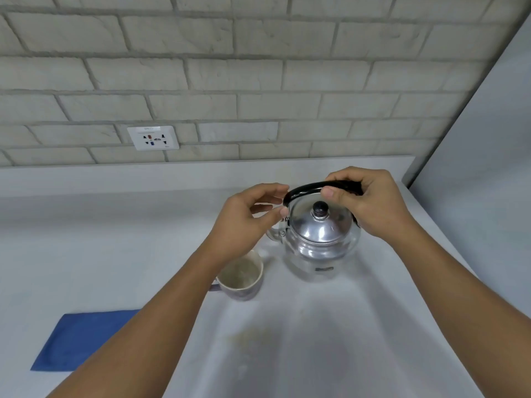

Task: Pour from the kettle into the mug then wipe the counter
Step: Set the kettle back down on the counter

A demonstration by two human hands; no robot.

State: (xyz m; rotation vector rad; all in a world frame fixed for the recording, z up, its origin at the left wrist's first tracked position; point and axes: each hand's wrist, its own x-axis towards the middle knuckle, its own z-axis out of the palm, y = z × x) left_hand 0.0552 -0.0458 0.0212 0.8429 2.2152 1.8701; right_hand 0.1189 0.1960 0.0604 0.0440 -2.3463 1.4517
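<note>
Cloth [74, 340] flat | right hand [373, 202] curled round kettle handle [313, 187] | left hand [247, 216] fingertips touching

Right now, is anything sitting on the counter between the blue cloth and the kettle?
Yes: in the head view, the mug stands between the blue cloth and the kettle, partly hidden by the left forearm.

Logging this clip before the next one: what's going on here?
A person stands at a pale counter with both hands on a glass kettle. The right hand grips the black handle over the lid; the left hand touches the handle's end, spout side. The kettle sits upright on the counter, nothing poured yet. An empty-looking mug waits beside it, and a blue cloth lies flat, untouched.
</note>
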